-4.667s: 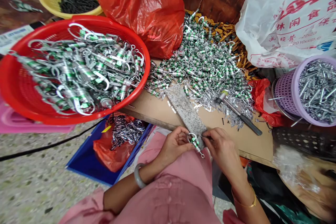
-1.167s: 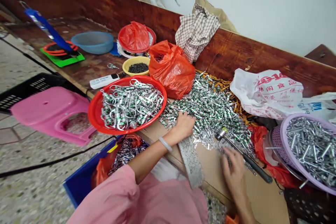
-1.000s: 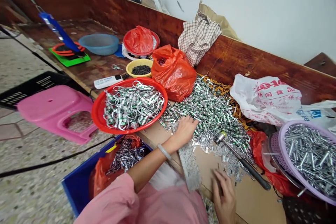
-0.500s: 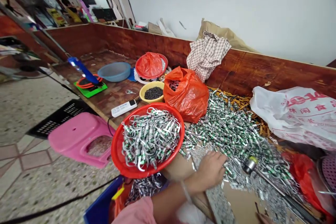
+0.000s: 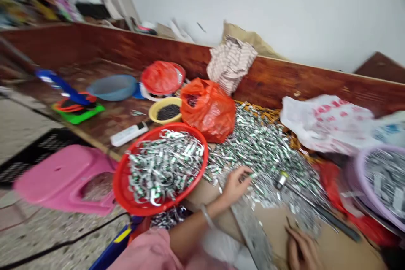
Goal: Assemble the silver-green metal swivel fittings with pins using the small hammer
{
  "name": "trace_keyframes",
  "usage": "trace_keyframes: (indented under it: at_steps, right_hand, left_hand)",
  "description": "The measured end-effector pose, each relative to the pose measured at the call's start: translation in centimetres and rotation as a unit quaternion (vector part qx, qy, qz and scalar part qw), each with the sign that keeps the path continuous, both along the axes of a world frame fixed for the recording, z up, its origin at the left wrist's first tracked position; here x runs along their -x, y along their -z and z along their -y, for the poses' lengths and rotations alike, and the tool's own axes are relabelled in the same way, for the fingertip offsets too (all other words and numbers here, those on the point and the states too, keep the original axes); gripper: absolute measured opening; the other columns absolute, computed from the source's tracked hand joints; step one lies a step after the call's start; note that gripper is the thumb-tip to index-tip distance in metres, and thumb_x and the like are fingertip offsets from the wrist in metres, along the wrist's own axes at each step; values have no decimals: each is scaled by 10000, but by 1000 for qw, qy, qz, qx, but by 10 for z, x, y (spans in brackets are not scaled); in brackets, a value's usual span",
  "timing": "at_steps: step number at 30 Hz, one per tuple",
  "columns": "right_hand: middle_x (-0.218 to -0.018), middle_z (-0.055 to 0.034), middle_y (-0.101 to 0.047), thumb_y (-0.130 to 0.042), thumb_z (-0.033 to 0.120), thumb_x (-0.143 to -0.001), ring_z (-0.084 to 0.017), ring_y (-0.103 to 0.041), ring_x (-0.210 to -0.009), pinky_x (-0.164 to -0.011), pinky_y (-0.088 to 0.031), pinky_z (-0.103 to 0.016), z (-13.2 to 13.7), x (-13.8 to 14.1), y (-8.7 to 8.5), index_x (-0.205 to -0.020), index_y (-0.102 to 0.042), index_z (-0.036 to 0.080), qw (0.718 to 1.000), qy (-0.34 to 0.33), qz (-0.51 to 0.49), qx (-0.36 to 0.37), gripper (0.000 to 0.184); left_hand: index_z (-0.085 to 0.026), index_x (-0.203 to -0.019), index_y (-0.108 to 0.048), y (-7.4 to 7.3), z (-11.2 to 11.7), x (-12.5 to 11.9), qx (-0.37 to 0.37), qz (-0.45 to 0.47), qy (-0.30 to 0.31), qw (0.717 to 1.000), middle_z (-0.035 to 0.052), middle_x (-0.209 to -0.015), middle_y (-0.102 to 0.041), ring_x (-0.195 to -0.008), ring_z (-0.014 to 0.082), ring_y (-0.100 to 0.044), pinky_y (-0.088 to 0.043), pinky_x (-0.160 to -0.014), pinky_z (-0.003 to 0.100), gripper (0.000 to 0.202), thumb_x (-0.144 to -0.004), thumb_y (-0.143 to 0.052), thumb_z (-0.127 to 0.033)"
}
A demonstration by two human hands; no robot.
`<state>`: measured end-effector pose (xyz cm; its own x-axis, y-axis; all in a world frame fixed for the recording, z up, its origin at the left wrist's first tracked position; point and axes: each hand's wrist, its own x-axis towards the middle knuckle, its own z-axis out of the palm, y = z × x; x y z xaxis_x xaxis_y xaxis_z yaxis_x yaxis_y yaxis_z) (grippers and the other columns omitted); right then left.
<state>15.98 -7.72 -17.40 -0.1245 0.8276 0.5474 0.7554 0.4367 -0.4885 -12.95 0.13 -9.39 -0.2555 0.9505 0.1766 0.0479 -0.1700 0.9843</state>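
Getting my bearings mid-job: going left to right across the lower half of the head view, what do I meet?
Pink plastic stool → red basket of metal parts → left hand → right hand → lilac basket of metal parts

The 2 hands have parted from the stone slab (image 5: 251, 232): the left hand (image 5: 236, 186) now reaches the pile of green-banded metal clips (image 5: 262, 156), and the right hand (image 5: 300, 249) has dropped to the cardboard (image 5: 335, 236).

Basket (image 5: 117, 181) left of clip heap (image 5: 259, 147), mesh tub (image 5: 357, 177) right, bag (image 5: 207, 112) behind.
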Motion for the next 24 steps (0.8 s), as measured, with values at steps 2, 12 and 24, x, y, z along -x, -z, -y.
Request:
trace_keyframes:
  at_steps: [2,12,24]
  right_hand:
    - [-1010,-102,-740,-564,316,-954,-267,-687,-937,-849,-535,-428,4,7,-16,-1053,-753,253,1000,-9,11,23,223]
    - [-1003,-88,-713,-528,234,-989,-234,-655,-963,-854,-535,-398,1,14,-38,-1063,-715,222,997,-10,-19,74,202]
    - [-869,-76,-686,-460,265,-1016,-234,-615,-839,-763,-466,-342,-71,56,-61,-954,-725,220,985,-34,107,128,276]
  left_hand:
    - [-191,-849,-748,-2,-3,3,1,32,13,999,53,-883,-752,-873,208,-672,-521,-818,314,96,-794,-683,-235]
    - [-165,-786,-712,-18,40,-4,95,117,30,988,36,-823,-736,-643,133,-626,-506,-565,221,148,-726,-785,-279]
    - [-158,-913,-779,2,111,-15,239,182,140,944,55,-794,-752,-609,151,-679,-568,-593,253,310,-727,-834,-400]
